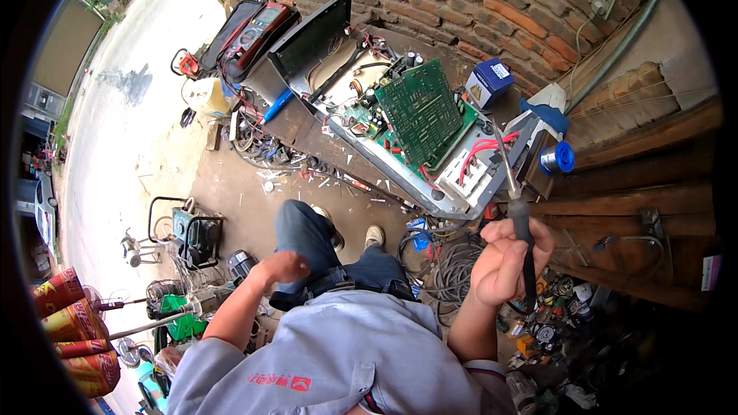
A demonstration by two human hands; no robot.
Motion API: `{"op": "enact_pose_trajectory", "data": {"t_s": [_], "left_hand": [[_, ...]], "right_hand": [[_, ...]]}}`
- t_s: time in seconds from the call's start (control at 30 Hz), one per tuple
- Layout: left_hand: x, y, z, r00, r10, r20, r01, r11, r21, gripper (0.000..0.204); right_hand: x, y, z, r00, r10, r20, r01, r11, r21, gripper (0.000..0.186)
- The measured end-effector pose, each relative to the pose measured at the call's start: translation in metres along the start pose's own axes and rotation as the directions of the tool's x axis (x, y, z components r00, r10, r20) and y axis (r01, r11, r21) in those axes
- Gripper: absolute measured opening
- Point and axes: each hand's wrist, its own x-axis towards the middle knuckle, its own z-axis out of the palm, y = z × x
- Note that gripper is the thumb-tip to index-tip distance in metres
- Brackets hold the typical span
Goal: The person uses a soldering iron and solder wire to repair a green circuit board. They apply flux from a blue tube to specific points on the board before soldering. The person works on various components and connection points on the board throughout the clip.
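My right hand (503,265) is closed round the black handle of a soldering iron (520,223). The iron's metal shaft points up and away, its tip end over the near right corner of an opened metal equipment case (369,157). In that case a green circuit board (419,111) stands tilted on edge above another board. Red wires (480,155) run by white parts at the case's right end. Just right of the iron is a solder spool (557,158) with blue flanges. Over my thigh hangs my left hand (286,265), away from the bench; its fingers are blurred.
At the bench's far left lies a red multimeter (257,31) in a black pouch. A blue box (489,82) stands by the brick wall. Coiled cable (453,273) and mixed parts cover the floor at right. A framed machine (192,230) stands at left.
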Motion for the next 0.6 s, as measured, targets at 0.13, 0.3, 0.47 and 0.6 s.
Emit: {"op": "enact_pose_trajectory", "data": {"t_s": [0.13, 0.3, 0.47, 0.6], "left_hand": [[-0.023, 0.084, -0.124, 0.841, 0.178, -0.51, -0.366, 0.882, -0.296, 0.021], [-0.035, 0.137, -0.194, 0.742, 0.192, -0.642, -0.64, 0.489, -0.593, 0.025], [0.004, 0.178, -0.25, 0.531, 0.203, -0.822, -0.692, 0.664, -0.283, 0.045], [0.025, 0.196, -0.285, 0.854, 0.143, -0.501, -0.457, 0.666, -0.589, 0.048]], "right_hand": [[0.009, 0.018, 0.013, 1.0, 0.018, -0.007, -0.017, 0.998, 0.062, 0.03], [0.011, 0.025, 0.027, 0.991, 0.091, -0.101, -0.087, 0.996, 0.035, 0.032], [0.011, 0.025, 0.034, 0.98, 0.124, -0.156, -0.115, 0.991, 0.062, 0.033], [0.008, 0.024, 0.041, 0.973, 0.102, -0.208, -0.124, 0.988, -0.094, 0.029]]}}
